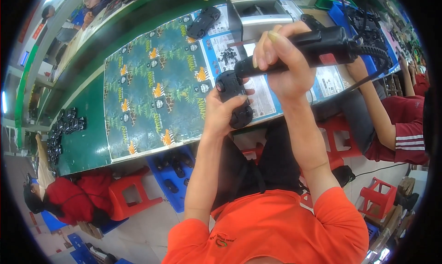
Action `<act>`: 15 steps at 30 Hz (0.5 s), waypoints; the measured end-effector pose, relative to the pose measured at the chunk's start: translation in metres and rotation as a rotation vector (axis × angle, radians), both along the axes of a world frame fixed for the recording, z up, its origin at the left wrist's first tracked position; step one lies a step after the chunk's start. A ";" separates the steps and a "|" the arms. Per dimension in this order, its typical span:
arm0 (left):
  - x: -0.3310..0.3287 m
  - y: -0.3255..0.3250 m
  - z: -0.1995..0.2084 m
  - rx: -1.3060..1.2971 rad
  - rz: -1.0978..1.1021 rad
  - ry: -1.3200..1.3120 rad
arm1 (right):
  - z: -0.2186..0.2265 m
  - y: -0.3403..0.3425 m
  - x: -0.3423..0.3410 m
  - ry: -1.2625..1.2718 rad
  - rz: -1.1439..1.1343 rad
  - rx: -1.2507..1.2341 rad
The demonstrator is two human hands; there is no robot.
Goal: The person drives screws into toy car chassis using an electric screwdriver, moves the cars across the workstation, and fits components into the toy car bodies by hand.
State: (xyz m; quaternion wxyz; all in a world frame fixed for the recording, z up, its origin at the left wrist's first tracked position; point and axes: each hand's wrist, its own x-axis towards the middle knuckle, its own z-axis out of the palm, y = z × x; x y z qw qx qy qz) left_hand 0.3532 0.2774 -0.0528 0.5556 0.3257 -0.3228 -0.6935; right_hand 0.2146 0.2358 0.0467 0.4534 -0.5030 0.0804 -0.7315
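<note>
- Pile of small black plastic car bodies (pixel 64 130) at 9 o'clock, lying on the green workbench (pixel 87 144).
- Person in a red top (pixel 76 197) sits low at 8 o'clock beside a red plastic stool (pixel 131 195).
- Large printed cardboard sheet with dark jungle pattern and orange animals (pixel 152 89) lies flat on the bench, at 11 o'clock from centre.
- Blue plastic tray (pixel 172 172) under the bench edge at 6 o'clock of the sheet, with dark parts inside.
- One black toy car (pixel 203 21) rests on the sheet at 12 o'clock.
- Left hand (pixel 222 113) near centre, fingers curled tight around a black plastic toy car body (pixel 234 98), held just above the bench edge.
- Grey metal box-shaped machine (pixel 258 13) stands at 12 o'clock.
- Right hand (pixel 281 61) at 1 o'clock of the left hand, fingers wrapped closed on a black electric screwdriver with coiled cord (pixel 313 50); its tip touches the car body.
- Co-worker's arm in a red striped sleeve (pixel 391 126) at 3 o'clock.
</note>
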 end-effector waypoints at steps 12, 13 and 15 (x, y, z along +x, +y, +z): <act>0.003 0.000 0.003 0.029 -0.038 -0.035 | -0.006 -0.004 0.002 0.057 0.106 -0.065; 0.004 0.000 0.003 0.028 -0.036 -0.048 | -0.007 -0.005 0.002 0.057 0.107 -0.062; 0.004 -0.001 0.003 0.027 -0.034 -0.062 | -0.009 -0.006 0.001 0.088 0.137 -0.077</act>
